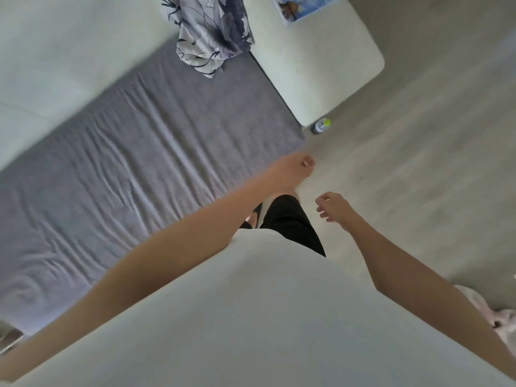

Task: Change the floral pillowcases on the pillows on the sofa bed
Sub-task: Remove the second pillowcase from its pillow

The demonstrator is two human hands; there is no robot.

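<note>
grey-and-white floral pillowcase [210, 32] lies crumpled at the far end of the sofa bed [134, 152], on its wrinkled grey sheet beside the pale armrest [321, 65]. left hand [293, 170] hangs over the bed's corner, fingers curled, holding nothing; right hand [333, 208] hovers above the floor [418, 152], loosely curled, empty. a bottle [321, 126] stands near the armrest.
</note>
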